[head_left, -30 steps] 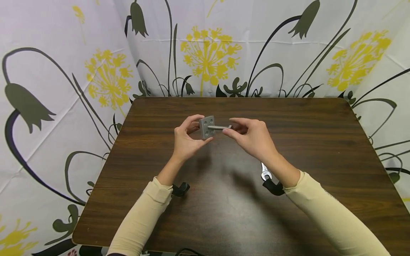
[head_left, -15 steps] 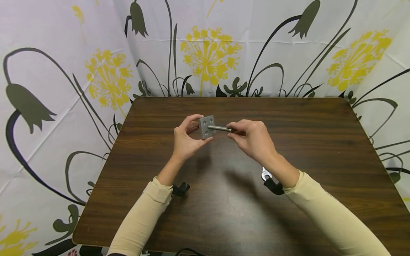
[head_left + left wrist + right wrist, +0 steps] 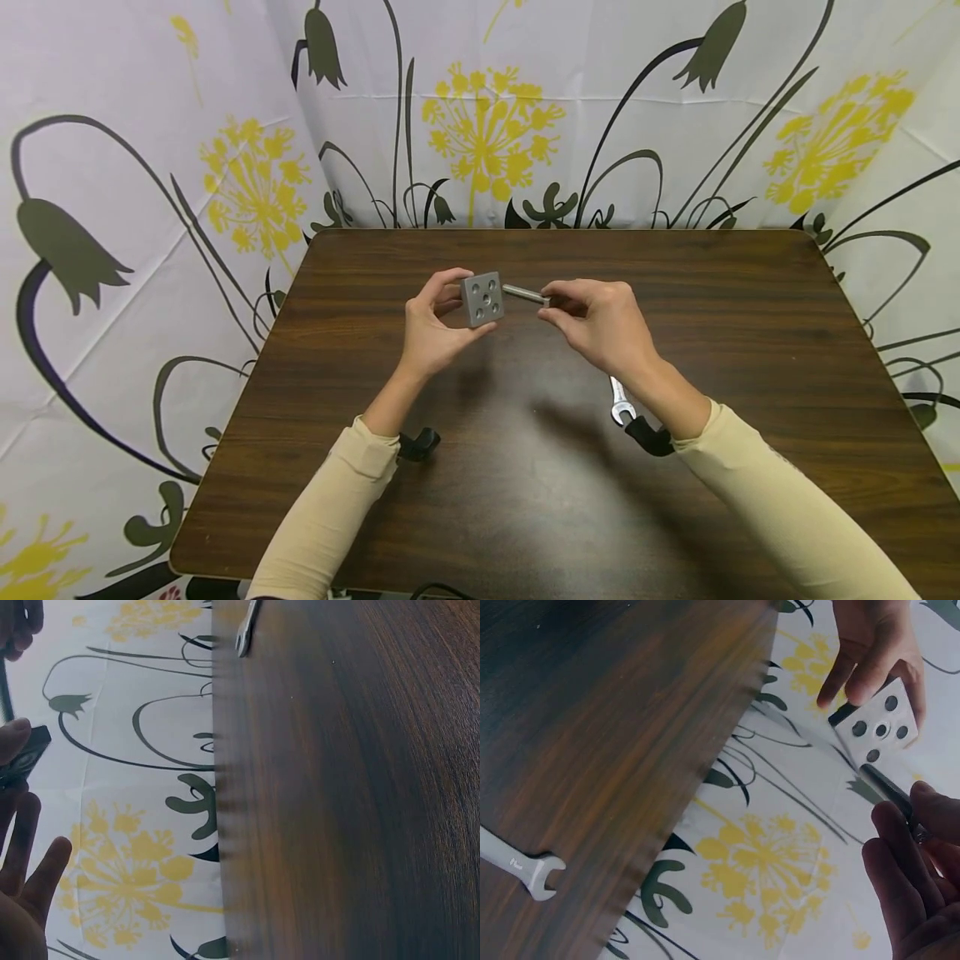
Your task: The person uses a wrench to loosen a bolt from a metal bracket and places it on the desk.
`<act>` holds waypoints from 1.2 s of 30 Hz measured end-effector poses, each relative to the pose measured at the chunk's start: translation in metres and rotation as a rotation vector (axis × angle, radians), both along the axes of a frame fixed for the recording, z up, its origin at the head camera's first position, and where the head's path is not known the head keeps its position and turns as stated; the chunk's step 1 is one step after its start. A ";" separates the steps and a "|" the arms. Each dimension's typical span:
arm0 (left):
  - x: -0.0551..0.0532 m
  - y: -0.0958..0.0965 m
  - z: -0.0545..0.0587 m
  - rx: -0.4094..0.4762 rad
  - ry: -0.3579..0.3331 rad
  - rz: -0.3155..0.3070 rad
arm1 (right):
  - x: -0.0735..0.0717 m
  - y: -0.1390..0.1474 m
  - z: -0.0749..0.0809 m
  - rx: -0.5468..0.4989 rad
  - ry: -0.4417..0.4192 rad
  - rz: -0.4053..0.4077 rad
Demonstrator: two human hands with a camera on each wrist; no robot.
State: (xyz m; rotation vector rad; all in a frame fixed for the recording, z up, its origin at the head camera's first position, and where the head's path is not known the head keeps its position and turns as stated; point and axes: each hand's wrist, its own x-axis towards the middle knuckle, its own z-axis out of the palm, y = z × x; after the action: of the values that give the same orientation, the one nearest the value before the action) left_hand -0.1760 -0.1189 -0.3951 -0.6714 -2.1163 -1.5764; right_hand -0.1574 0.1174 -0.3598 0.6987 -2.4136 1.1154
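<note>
My left hand (image 3: 435, 329) grips a square grey metal plate (image 3: 474, 313) by its edges, between thumb and fingers, above the table. Several holes, one of them central, show in the plate's face. To the right, my right hand (image 3: 603, 321) pinches a steel bolt (image 3: 522, 293) at its head end. The shank points left at the plate, and a small gap separates its tip from the central hole. In the right wrist view the bolt (image 3: 886, 786) lies just below the plate's corner. Only part of the plate (image 3: 31, 754) appears at the left edge of the left wrist view.
An open-ended wrench (image 3: 621, 404) lies on the dark wooden table (image 3: 525, 500), partly hidden by the right forearm. A white curtain (image 3: 600, 100) with flower prints hangs behind the table. Black wrist mounts (image 3: 420, 444) sit at both wrists.
The bolt was in the plate's central hole; my right hand closed its pinch on the bolt head and drew it out to the right. The plate stayed nearly still in my left hand.
</note>
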 end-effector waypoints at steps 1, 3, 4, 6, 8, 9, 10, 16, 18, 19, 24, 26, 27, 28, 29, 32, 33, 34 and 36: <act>0.000 -0.001 0.000 -0.001 -0.005 -0.002 | 0.000 0.002 0.000 -0.004 -0.010 -0.007; 0.001 -0.002 0.001 0.008 -0.023 -0.016 | 0.000 0.006 -0.001 -0.014 -0.029 -0.024; 0.001 -0.003 0.001 0.013 -0.034 -0.026 | 0.000 0.008 -0.001 -0.019 -0.038 -0.031; 0.002 -0.004 0.000 0.028 -0.063 -0.047 | -0.001 0.012 -0.002 -0.019 -0.046 -0.049; 0.003 -0.006 0.000 0.047 -0.097 -0.076 | -0.002 0.018 -0.003 -0.015 -0.043 -0.064; 0.004 -0.007 -0.001 0.050 -0.113 -0.088 | -0.002 0.020 -0.004 -0.011 -0.041 -0.068; 0.004 -0.008 -0.001 0.052 -0.128 -0.097 | -0.003 0.023 -0.005 -0.004 -0.038 -0.072; 0.005 -0.011 -0.007 0.062 -0.241 -0.152 | -0.004 0.035 -0.014 0.023 -0.055 -0.095; 0.004 -0.011 -0.010 0.059 -0.290 -0.170 | -0.005 0.038 -0.017 0.032 -0.063 -0.100; 0.003 -0.011 -0.012 0.055 -0.312 -0.177 | -0.006 0.039 -0.019 0.039 -0.064 -0.102; 0.001 -0.010 -0.021 0.008 -0.399 -0.185 | -0.007 0.044 -0.032 0.080 -0.079 -0.094; 0.002 -0.009 -0.024 -0.015 -0.413 -0.189 | -0.007 0.046 -0.038 0.095 -0.099 -0.089; 0.002 -0.009 -0.026 -0.025 -0.411 -0.192 | -0.006 0.047 -0.041 0.102 -0.111 -0.088; 0.002 -0.009 -0.028 -0.034 -0.405 -0.193 | -0.006 0.047 -0.044 0.110 -0.122 -0.087; 0.002 -0.009 -0.029 -0.043 -0.402 -0.192 | -0.006 0.048 -0.047 0.117 -0.133 -0.085; 0.002 -0.007 -0.036 -0.104 -0.381 -0.161 | -0.004 0.048 -0.055 0.141 -0.147 -0.085; 0.002 -0.007 -0.040 -0.129 -0.372 -0.150 | -0.004 0.048 -0.057 0.153 -0.149 -0.086; 0.001 -0.007 -0.043 -0.155 -0.373 -0.140 | -0.003 0.048 -0.060 0.163 -0.152 -0.084; 0.004 -0.005 -0.045 -0.189 -0.389 -0.133 | -0.001 0.049 -0.066 0.188 -0.158 -0.082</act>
State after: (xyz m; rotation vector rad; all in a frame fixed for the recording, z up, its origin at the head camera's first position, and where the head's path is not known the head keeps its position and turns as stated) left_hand -0.1723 -0.1235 -0.4405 -0.6155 -2.5769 -1.7035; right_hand -0.1580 0.1660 -0.4257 0.5820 -2.6812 0.9520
